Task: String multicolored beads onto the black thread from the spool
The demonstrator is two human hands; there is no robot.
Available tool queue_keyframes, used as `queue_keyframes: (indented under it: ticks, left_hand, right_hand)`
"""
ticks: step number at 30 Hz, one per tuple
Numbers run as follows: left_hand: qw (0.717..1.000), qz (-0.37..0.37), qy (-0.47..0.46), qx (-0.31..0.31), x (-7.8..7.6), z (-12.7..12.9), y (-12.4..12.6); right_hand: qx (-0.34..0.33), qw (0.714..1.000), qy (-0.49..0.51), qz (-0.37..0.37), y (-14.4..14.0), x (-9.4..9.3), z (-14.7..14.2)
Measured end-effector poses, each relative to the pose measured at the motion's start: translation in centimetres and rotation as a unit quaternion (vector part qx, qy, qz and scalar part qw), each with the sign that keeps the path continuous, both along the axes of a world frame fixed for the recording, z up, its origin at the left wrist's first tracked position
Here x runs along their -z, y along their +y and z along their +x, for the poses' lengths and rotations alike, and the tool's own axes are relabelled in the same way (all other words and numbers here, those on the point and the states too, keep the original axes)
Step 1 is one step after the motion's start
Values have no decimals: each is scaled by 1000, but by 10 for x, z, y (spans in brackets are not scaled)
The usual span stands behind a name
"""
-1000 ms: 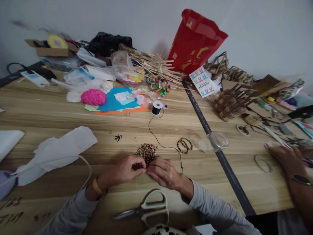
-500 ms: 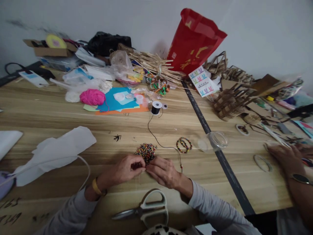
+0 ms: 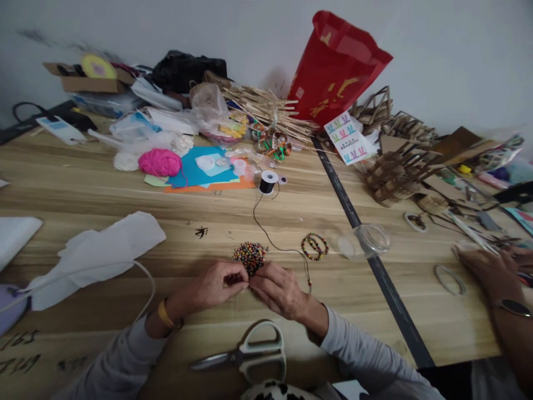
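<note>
On the wooden table (image 3: 83, 194), seen from the head camera, a heap of little round beads (image 3: 250, 256) is kept right in front of the two hands, so beads are easy to pick. The left hand (image 3: 216, 288) and the right hand (image 3: 280, 289) are brought together, fingertips pinched narrow and touching at the heap's near edge. What is pinched is too small to tell. A thin black cord (image 3: 266, 236) is run from its spool (image 3: 267, 182) to the right hand. A beaded ring (image 3: 315, 246) is laid nearby. Smooth-handled scissors (image 3: 250, 355) are kept close.
</note>
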State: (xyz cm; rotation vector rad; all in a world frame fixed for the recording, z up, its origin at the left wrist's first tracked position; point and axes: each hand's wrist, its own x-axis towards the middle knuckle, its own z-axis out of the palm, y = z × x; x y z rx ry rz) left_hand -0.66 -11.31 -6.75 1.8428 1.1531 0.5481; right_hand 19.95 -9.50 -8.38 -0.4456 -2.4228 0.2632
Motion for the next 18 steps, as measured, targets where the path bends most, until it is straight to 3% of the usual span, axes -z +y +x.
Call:
queue_keyframes:
  ticks: [11,15,18]
  left_hand:
    - [1000,21,-7,-22,-5,-13,7]
    - [999,-2,9,-39,-9,-26,13]
    - [998,-35,42,-19,-10,-34,15]
  right_hand:
    - [20,999,20,-18,1,5,1]
    - [32,999,30,-21,1,8,1]
    - [37,998,35,-23,2,10,1]
